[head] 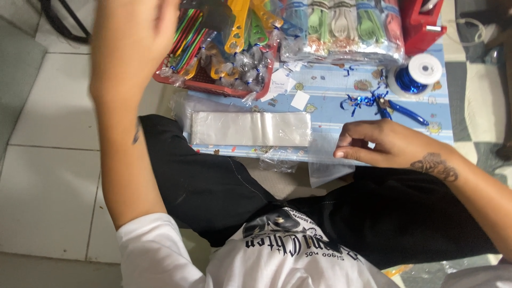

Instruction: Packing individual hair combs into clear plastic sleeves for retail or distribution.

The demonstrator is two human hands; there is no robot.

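Through the head camera I see my right hand (381, 144) lying low at the near edge of the blue patterned table (330, 93), its fingers (349, 152) curled and pinched onto a small clear plastic bag (328, 165) that hangs partly over the table edge toward my lap. Just to the left of that bag lies a flat stack of long clear sleeves (250, 129), resting lengthwise on the table, close to the hand but not touched by it. My left hand (133, 40) is raised up near the lens, blurred, reaching toward the red basket (213, 85) of bright plastic toys at the far left of the table; I cannot tell how far open it is or whether it has hold of anything. Beyond the right hand sit blue-handled scissors (402, 111) among scraps of shiny blue ribbon (358, 101), with a spool of blue ribbon (416, 74) further back.
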